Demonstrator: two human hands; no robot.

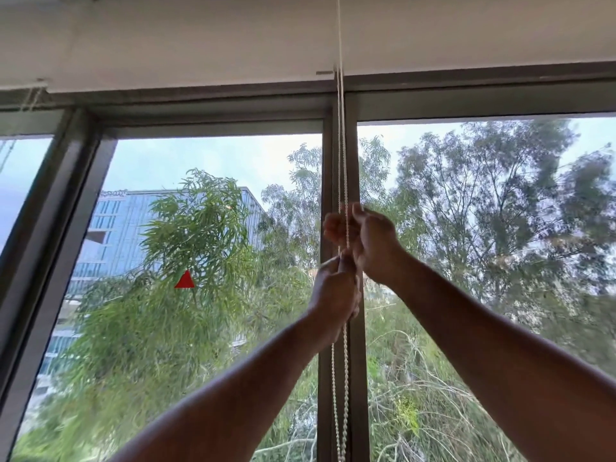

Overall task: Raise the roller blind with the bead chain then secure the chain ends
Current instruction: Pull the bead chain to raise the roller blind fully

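Observation:
The white roller blind (233, 41) is high up; its bottom edge sits just above the window frame's top. A white bead chain (342, 145) hangs from the ceiling down along the dark centre mullion (358, 361). My right hand (370, 243) is the upper one, fingers curled around the chain at about mid-height. Just below it, my left hand (335, 288) grips the same chain in a fist. Both strands continue down below my hands to the frame's bottom edge.
Large glass panes fill the view, with trees and a blue glass building outside. A red triangle sticker (184, 280) is on the left pane. A second blind with cords (31, 98) hangs at the far left.

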